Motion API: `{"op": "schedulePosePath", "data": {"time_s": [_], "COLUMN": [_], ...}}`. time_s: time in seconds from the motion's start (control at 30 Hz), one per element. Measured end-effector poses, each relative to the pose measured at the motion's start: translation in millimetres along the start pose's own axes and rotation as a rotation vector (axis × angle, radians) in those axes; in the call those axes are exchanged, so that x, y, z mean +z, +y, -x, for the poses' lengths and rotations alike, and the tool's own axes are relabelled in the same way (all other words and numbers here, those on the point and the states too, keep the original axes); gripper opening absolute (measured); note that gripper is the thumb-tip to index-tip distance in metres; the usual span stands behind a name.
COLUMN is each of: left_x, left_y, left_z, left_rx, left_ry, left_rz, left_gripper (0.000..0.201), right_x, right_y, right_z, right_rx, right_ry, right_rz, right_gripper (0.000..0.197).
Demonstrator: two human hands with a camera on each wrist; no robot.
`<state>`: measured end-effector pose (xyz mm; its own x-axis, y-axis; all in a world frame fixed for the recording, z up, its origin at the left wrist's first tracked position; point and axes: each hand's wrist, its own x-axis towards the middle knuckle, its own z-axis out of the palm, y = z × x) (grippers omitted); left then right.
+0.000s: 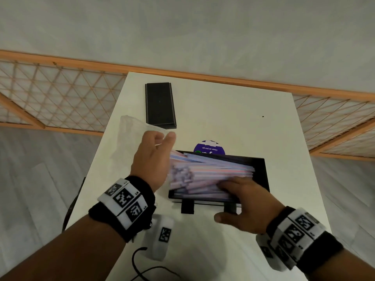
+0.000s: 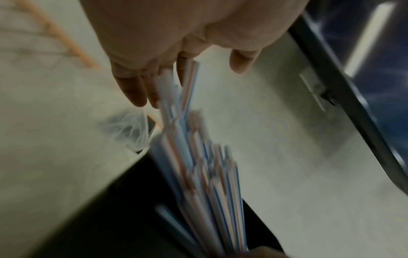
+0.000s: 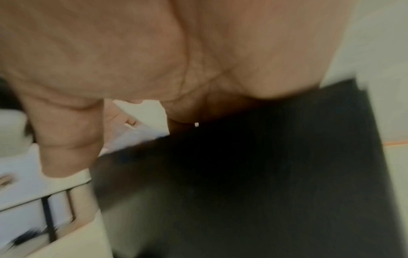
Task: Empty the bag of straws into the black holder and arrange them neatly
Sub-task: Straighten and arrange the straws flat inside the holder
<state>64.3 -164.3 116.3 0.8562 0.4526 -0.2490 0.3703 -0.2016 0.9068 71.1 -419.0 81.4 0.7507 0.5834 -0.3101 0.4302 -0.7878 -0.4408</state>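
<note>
The black holder (image 1: pixel 261 175) stands on the white table (image 1: pixel 233 110), and a heap of striped straws (image 1: pixel 213 173) lies across it. My left hand (image 1: pixel 154 157) is at the straws' left ends and holds the clear plastic bag (image 1: pixel 132 134), which trails up and to the left. In the left wrist view a few straws (image 2: pixel 198 174) pass between my fingers (image 2: pixel 132 94), with the bag (image 2: pixel 128 131) just beyond them. My right hand (image 1: pixel 233 195) presses flat on the straws near the holder's front wall, thumb spread outside it. The right wrist view is blurred and shows my palm over the holder (image 3: pixel 264 174).
A flat black lid (image 1: pixel 160 104) lies at the back left of the table. A purple round label (image 1: pixel 209 148) shows behind the holder. A white tagged device (image 1: pixel 160 238) and a black cable (image 1: pixel 142 266) lie near the front edge. A wooden lattice rail (image 1: pixel 60 94) runs behind.
</note>
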Motion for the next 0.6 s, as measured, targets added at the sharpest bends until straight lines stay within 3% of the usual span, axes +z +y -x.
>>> {"op": "schedulePosePath", "data": {"time_s": [0.07,0.17,0.27,0.33,0.43,0.6], "left_x": [5,9,13,19,28,38], "left_y": [-8,-13,-15,-15,-16,-14], "left_z": [-3,-1,6,14,22,20], "left_rx": [-0.159,-0.247,-0.283,-0.297,-0.307,-0.293], "left_ry": [0.028,0.049,0.036,0.043,0.07,0.109], "left_rz": [0.188,0.308,0.355,0.419,0.453,0.4], "left_gripper": [0.037,0.044,0.075,0.081,0.101,0.111], "right_x": [11,13,12,14,13,11], "right_y": [-2,-12,-16,-19,-21,-31], "right_z": [-4,-15,-24,-30,-37,-37], "right_rx": [-0.02,0.016,0.109,0.122,0.11,0.173], "right_ry": [-0.078,-0.075,-0.098,-0.161,-0.213,-0.263], "right_rz": [0.118,0.133,0.234,0.231,0.167,0.229], "right_gripper": [0.09,0.082,0.084,0.089,0.078,0.071]}}
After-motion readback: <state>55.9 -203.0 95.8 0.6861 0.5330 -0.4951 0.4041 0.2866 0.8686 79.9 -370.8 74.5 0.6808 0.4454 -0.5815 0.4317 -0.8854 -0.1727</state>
